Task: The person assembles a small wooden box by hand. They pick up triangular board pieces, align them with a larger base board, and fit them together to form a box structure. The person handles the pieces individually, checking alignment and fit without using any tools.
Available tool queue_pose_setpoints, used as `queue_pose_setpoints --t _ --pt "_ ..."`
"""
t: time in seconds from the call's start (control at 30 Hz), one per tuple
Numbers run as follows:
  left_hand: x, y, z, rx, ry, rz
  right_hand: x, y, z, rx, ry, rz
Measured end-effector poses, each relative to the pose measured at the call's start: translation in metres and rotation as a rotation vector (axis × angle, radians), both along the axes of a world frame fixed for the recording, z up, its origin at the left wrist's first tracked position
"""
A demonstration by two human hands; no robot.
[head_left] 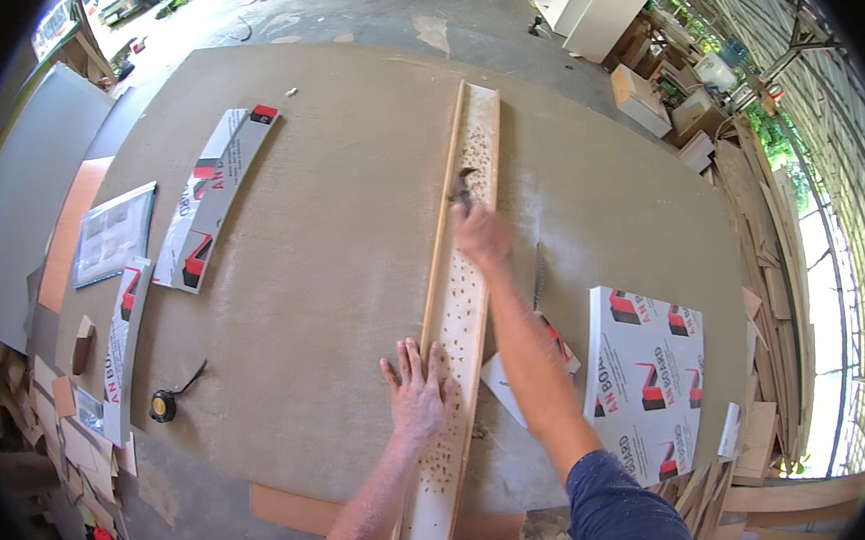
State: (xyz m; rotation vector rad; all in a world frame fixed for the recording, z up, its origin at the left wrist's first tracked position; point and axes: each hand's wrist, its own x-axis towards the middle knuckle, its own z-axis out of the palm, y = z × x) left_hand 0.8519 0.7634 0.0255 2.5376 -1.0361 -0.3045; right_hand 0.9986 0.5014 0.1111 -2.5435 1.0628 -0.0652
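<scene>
A long, narrow white board (463,303) with raised wood-coloured edges runs away from me across the big table. Many small brown specks are scattered along its face. My left hand (419,391) lies on the board's near half, fingers spread, with nothing in it. Farther along, my right hand (482,236) is closed round the handle of a hammer (464,179), whose dark curved head is over the speckled face. Whether the head touches the board I cannot tell. Right of the board, a thin saw-like blade (540,267) lies beside my right forearm.
The broad tan table (305,309) carries a printed white panel (646,385) at right and a long printed strip (217,200) at left. A tape measure (164,405) lies near the left edge, by a curved strip (125,352). Wood planks (769,277) are stacked beyond the right side.
</scene>
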Motion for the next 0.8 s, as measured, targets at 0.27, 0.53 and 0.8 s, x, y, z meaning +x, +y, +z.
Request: queue_pose_setpoints --t 0.27,0.53,0.8 --pt "-0.011 -0.004 -0.051 -0.288 -0.083 0.032 -0.079 0.237 -0.067 -0.014 -0.036 0.412" --pt "-0.002 0.001 -0.040 -0.053 -0.289 0.048 -0.171 0.260 -0.004 0.160 -0.391 0.309" --pt "-0.014 0.011 -0.013 -0.306 -0.212 -0.168 -0.492 0.168 0.024 0.010 -0.847 -0.494"
